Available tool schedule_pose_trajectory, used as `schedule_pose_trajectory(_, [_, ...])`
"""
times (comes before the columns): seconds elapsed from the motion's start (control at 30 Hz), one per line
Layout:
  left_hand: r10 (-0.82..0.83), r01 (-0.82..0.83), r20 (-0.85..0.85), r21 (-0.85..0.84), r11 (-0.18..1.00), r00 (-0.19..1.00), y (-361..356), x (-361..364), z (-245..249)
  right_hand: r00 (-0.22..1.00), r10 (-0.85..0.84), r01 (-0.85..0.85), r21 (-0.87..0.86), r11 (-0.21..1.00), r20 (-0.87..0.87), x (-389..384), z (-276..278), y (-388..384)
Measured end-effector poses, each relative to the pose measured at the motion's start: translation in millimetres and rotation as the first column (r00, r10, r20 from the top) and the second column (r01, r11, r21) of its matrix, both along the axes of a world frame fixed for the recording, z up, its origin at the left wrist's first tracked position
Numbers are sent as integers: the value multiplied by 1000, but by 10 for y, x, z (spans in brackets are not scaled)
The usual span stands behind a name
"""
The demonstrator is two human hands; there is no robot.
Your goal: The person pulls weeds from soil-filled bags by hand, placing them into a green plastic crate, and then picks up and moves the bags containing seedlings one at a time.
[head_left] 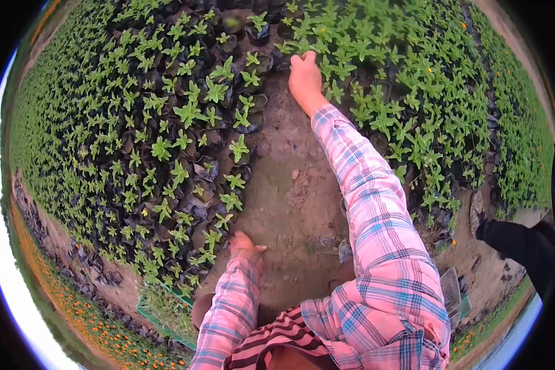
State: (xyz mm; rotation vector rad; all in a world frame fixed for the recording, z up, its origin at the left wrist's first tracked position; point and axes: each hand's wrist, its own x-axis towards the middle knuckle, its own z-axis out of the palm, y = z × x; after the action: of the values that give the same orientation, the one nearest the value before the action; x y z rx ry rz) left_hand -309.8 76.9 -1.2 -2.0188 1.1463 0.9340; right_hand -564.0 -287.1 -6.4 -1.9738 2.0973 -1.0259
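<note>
Rows of green seedlings in black plastic bags (189, 113) fill the left side, and denser, taller plants (376, 108) cover the right. At the top middle, my right hand (306, 77) reaches to the edge of the taller plants, its fingers curled together at some leaves; whatever is between them is hidden. My left hand (245, 244) is low over the bare soil, beside the lowest bagged seedlings, with thumb and fingers apart and nothing visible in it. A bagged seedling (258, 26) stands above and left of my right hand.
A strip of bare soil (283, 185) runs between the plant blocks. Green crates (166, 311) lie at the lower left, and a grey crate (450, 288) at the lower right. Another person's dark-clothed leg (512, 239) is at the right. Orange flowers (98, 327) grow at the lower left.
</note>
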Motion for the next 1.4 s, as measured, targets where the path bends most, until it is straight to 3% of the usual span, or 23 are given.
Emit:
schedule_pose_trajectory(0.1, [-5, 5, 17, -13, 1000, 1000, 0, -20, 7, 1000, 2, -3, 57, 998, 15, -54, 12, -69])
schedule_pose_trajectory(0.17, [-13, 14, 43, -22, 1000, 999, -10, -10, -13, 996, 41, -34, 86, 996, -83, -72, 5, -98])
schedule_pose_trajectory(0.2, [-13, 13, 43, 2, 1000, 999, -3, -15, -24, 993, 60, -40, 185, 982, -101, -75, 32, -114])
schedule_pose_trajectory(0.3, [-2, 0, 52, 30, 1000, 999, -62, -22, 22, 994, 67, -51, 188, 981, -81, -93, 15, -197])
schedule_pose_trajectory(0.43, [5, -4, 32, -21, 1000, 999, -31, -10, 12, 995, 99, -97, 98, 990, -17, -90, 189, -216])
schedule_pose_trajectory(0.5, [35, -35, 4, -42, 998, 999, 60, -27, 41, 987, 98, -78, -148, 986, 127, -80, 345, -111])
schedule_pose_trajectory(0.53, [49, -50, -8, -54, 997, 999, 60, -31, 74, 988, 123, -100, -225, 969, 89, -80, 414, -11])
schedule_pose_trajectory(0.73, [66, -82, -139, -106, 991, 988, 10, 43, 219, 976, 217, -215, -247, 945, -18, -164, 569, 653])
schedule_pose_trajectory(0.77, [55, -81, -163, -159, 984, 985, 5, 50, 259, 975, 217, -208, -147, 967, 50, -209, 555, 735])
schedule_pose_trajectory(0.8, [15, -31, -160, -100, 994, 987, 2, 80, 300, 971, 184, -200, 98, 975, 150, -240, 698, 822])
schedule_pose_trajectory(0.83, [-28, 24, -152, -30, 999, 988, -11, 106, 434, 953, 165, -203, 131, 970, 256, -248, 875, 904])
schedule_pose_trajectory(0.87, [-44, 36, -160, -52, 998, 986, -62, 144, 564, 971, 178, -196, 103, 975, 159, -279, 1057, 912])
schedule_pose_trajectory(0.9, [-265, 289, -225, 77, 954, 938, -164, 156, 828, 981, 183, -188, 85, 978, 62, -298, 1299, 923])
schedule_pose_trajectory(0.93, [-459, 527, -311, 184, 830, 832, -235, 173, 988, 980, 189, -189, 7, 982, -64, -329, 1541, 873])
schedule_pose_trajectory(0.97, [-479, 547, -319, 172, 819, 818, -267, 181, 950, 981, 191, -191, -17, 981, -23, -355, 1821, 841])
schedule_pose_trajectory(1.03, [-623, 693, -472, -36, 720, 623, -442, 140, 689, 986, 150, -162, -235, 958, -68, -405, 2309, 720])
schedule_pose_trajectory(1.1, [-567, 447, -624, -359, 819, 538, -618, 202, 571, 983, 118, -89, -192, 977, 141, -385, 2765, 570])
schedule_pose_trajectory(1.13, [-505, 338, -674, -376, 863, 540, -714, 229, 755, 952, 100, -63, -133, 989, 291, -241, 3138, 746])
schedule_pose_trajectory(1.17, [-440, 221, -720, -384, 897, 537, -838, 302, 1062, 967, 93, -44, -204, 978, 238, -279, 3120, 557])
schedule_pose_trajectory(1.23, [-567, 17, -704, -620, 784, 428, -868, 599, 1578, 972, 76, -36, -180, 983, 223, -60, 3335, 727])
schedule_pose_trajectory(1.3, [-570, -68, -679, -669, 741, 462, -752, 925, 1908, 982, 140, -109, -220, 969, 126, 102, 3073, 671])
schedule_pose_trajectory(1.33, [-541, -127, -718, -645, 753, 439, -567, 1085, 1892, 983, 182, -167, -273, 947, 32, 110, 2851, 750])
schedule_pose_trajectory(1.4, [-467, -289, -820, -559, 777, 330, -268, 1423, 1612, 968, 236, -229, -79, 970, 87, 367, 2485, 1020])
